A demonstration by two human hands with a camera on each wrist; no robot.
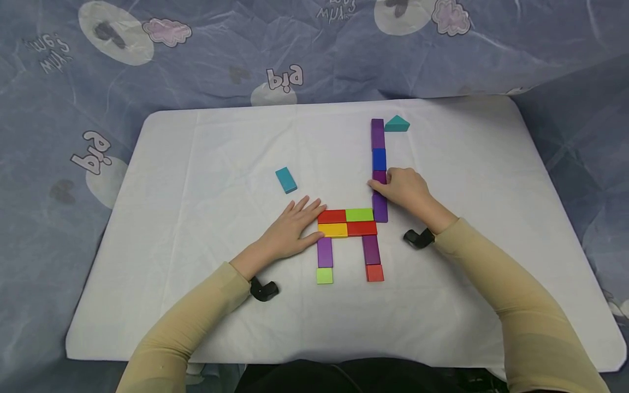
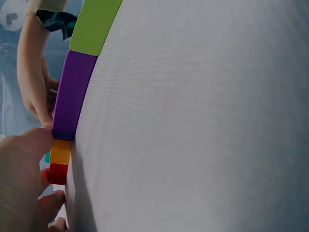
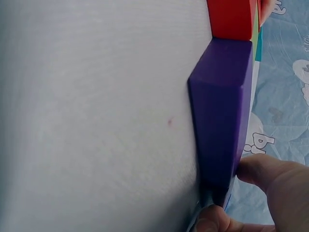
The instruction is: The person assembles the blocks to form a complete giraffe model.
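Flat coloured blocks lie joined in a figure on the white table. My left hand [image 1: 290,229] rests with fingers spread, touching the left ends of a red block [image 1: 331,216] and a yellow block [image 1: 332,230]. Beside these are a green block [image 1: 359,214] and another red block [image 1: 362,228]. In the upright column at the right, my right hand [image 1: 405,188] pinches a purple block [image 1: 379,176] between thumb and fingers, partly covering it. A blue block [image 1: 379,159] adjoins it above; below is a longer purple block [image 1: 380,208], large in the right wrist view.
A teal triangular block [image 1: 397,124] sits against the top purple block [image 1: 377,134]. Apart from the figure lies a teal rectangular block [image 1: 286,180]. Two legs of purple blocks [image 1: 325,252] end in a lime block [image 1: 324,275] and a red-orange block [image 1: 374,273].
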